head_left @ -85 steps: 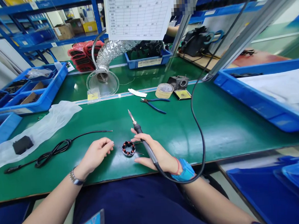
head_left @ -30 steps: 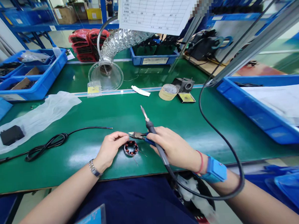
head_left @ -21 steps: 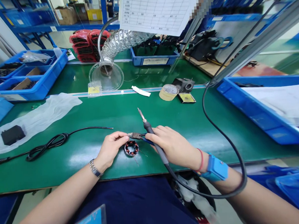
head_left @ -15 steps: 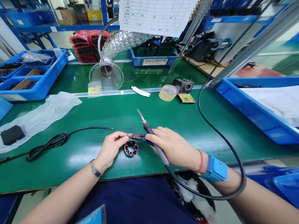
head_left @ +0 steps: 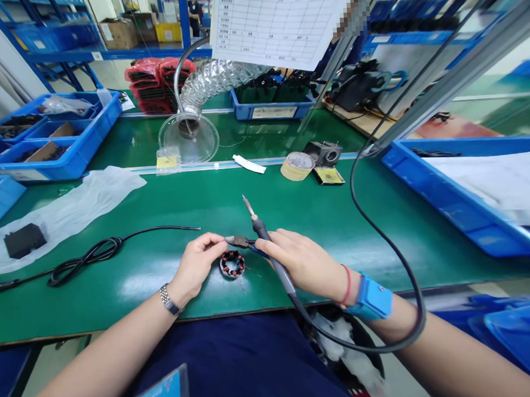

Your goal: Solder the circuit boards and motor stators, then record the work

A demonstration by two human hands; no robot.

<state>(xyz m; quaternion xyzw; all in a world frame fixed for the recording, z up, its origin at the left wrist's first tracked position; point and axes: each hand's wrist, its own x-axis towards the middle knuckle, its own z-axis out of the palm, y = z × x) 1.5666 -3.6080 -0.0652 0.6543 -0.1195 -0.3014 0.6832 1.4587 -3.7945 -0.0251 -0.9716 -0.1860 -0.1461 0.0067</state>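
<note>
My right hand (head_left: 298, 259) is closed around cutting pliers (head_left: 239, 241) with blue handles, and a soldering iron (head_left: 261, 230) lies across the same hand, its tip pointing up and away. The jaws of the pliers meet the fingertips of my left hand (head_left: 200, 259). That hand is pinched; whatever sits between thumb and finger is too small to make out. Just below the jaws, a ring-shaped motor stator (head_left: 232, 264) with copper-coloured windings rests on the green bench, thin wire ends sticking out towards me. Left of my hands lies a coiled black cable (head_left: 89, 260).
A black box-like part (head_left: 25, 240) lies on white foam wrap (head_left: 89, 194) at left. Towards the back are a fume funnel (head_left: 203, 143), a tape roll (head_left: 297, 166) and a soldering iron stand (head_left: 323, 154). Blue bins (head_left: 449, 202) flank the bench. The iron's cord (head_left: 384, 233) loops over my right forearm.
My right hand and forearm have shifted slightly left, and the iron and its cord moved with them. The left hand's pinch, the pliers' jaws and the stator stay practically where they were.
</note>
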